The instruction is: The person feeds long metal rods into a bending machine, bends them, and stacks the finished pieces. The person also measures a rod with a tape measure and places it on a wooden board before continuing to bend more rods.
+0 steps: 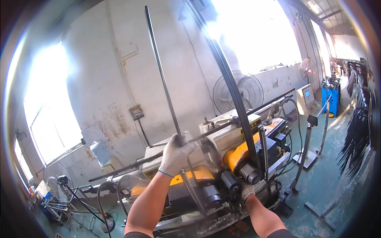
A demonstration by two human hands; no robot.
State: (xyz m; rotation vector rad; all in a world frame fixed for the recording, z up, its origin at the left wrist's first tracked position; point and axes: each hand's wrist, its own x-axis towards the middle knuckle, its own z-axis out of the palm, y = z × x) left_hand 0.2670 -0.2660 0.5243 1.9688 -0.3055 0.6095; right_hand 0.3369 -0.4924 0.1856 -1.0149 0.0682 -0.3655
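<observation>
My left hand (pixel 177 154), in a white knit glove with a blue cuff, is closed around a long, thin dark strip (pixel 163 75). The strip stands nearly upright and slightly tilted, running on below the hand toward the machine. My right hand (pixel 247 190), also gloved, is low at the machine beside a dark cylinder (pixel 230 180) and under a ridged metal spindle (pixel 249 173). Its fingers are mostly hidden. A second ridged spindle (pixel 212 194) sits below my left hand. Yellow housings (pixel 235 157) surround the spindles on the machine (pixel 224 137).
A bundle of long dark strips (pixel 234 93) leans on a horizontal bar (pixel 270 104) across the machine. Behind stands a large fan (pixel 238 91). At the right are a post stand (pixel 307 142), a blue machine (pixel 331 95) and hanging black strips (pixel 354 133). Hoses loop at the left.
</observation>
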